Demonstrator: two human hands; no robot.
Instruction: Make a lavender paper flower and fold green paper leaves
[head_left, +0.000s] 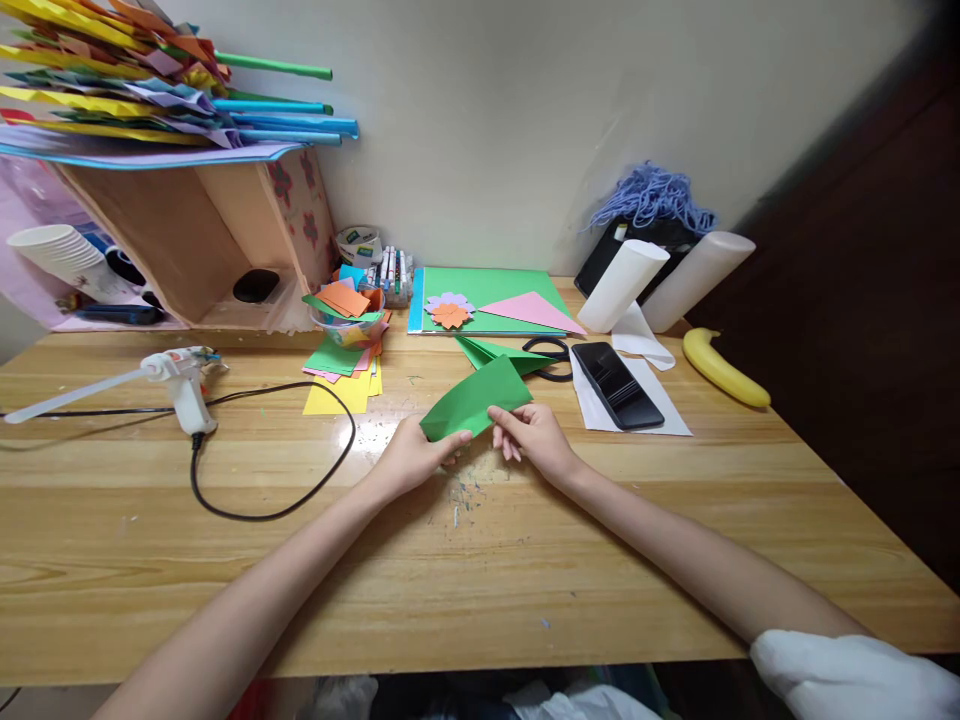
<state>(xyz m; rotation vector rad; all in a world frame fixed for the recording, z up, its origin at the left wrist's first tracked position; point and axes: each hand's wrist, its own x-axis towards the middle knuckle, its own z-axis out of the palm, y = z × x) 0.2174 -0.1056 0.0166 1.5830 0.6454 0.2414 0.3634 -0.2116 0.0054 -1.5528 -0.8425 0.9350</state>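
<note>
Reaching forward over a wooden table [675, 560], both bare forearms stretch out from the near edge and converge at the middle of the desk, where the two hands meet on a folded green paper [476, 397]. The left hand [412, 460] lies knuckles-up, its thumb and fingers closed in a pinch on the sheet's lower left corner. The right hand [536, 440] grips the near edge between thumb and forefinger, with the remaining fingers loosely curled beneath. The paper is held just above the tabletop, tilted up toward the right, spanning the gap between the hands and lying beyond their fingertips. Just behind it rest further green paper pieces [487, 352] and a pair of black-handled scissors [551, 355]. To the right, near the right hand, a black phone [616, 385] lies on a white sheet [671, 415], with a banana [724, 368] farther out toward the table's edge. Well off to the left, a hot glue gun [180, 375] stands on the wood, its black cord [300, 490] looping toward the left forearm. At the back, against the wall, a paper flower [448, 312] and a pink triangle [532, 312] sit on a green card sheet [495, 285], beside a bowl of coloured paper scraps [349, 310].
</note>
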